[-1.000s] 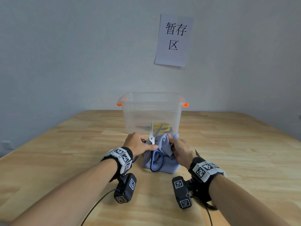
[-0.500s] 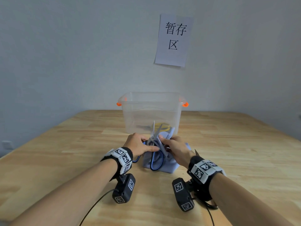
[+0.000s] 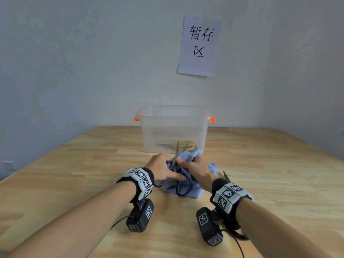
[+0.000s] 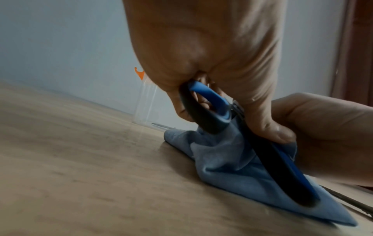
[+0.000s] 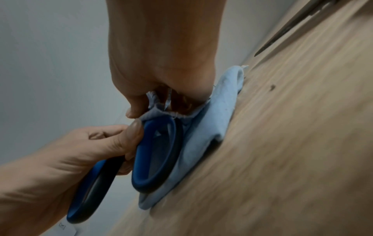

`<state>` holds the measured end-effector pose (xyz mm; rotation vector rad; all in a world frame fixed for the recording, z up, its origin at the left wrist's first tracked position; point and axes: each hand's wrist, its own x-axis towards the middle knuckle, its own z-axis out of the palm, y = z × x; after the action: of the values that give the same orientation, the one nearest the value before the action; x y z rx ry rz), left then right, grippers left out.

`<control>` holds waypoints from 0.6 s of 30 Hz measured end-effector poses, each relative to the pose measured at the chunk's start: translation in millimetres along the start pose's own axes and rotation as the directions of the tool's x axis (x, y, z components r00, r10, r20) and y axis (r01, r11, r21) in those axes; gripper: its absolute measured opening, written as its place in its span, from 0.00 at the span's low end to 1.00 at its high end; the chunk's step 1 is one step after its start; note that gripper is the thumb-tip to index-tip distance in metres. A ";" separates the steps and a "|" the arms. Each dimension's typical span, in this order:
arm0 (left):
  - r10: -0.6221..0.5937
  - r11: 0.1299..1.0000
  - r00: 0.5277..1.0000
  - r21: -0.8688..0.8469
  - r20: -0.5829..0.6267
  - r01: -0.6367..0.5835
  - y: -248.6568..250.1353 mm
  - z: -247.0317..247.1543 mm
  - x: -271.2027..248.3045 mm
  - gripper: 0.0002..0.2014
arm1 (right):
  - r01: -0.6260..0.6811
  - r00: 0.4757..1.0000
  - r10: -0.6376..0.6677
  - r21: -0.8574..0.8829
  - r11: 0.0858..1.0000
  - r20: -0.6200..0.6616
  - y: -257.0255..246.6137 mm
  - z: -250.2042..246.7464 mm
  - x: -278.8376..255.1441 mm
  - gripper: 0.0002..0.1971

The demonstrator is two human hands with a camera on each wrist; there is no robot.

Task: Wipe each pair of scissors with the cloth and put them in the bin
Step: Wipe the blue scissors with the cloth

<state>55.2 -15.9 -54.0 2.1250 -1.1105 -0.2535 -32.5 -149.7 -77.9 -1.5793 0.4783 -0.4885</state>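
Blue-handled scissors [image 3: 183,185] are being gripped by the left hand [image 3: 161,169] just before the bin [image 3: 174,127]. Right hand [image 3: 197,171] is pinching the cloth [image 3: 193,192] round a blade.

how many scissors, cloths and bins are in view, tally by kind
scissors: 3, the blue-handled pair held by both hands, a yellow-handled pair in the bin, and a metal pair on the table, only partly visible
cloths: 1, the blue cloth
bins: 1, the clear bin
total: 5
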 end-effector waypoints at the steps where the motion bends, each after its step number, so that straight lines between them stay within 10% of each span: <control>1: -0.009 1.000 1.000 0.010 -0.012 0.009 0.1 0.5 0.3 0.21 | -0.004 1.000 0.004 0.005 1.000 -0.002 -0.2 0.9 0.2 0.12; 18: -0.049 0.919 0.996 0.387 -0.079 0.076 7.9 1.8 3.5 0.30 | 0.051 0.999 -0.051 0.003 0.999 0.004 -6.8 0.6 -5.9 0.08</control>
<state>51.5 -22.5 -49.5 2.5021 -1.1262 0.0167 -36.9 -145.4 -71.3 -1.5926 0.4350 -0.5250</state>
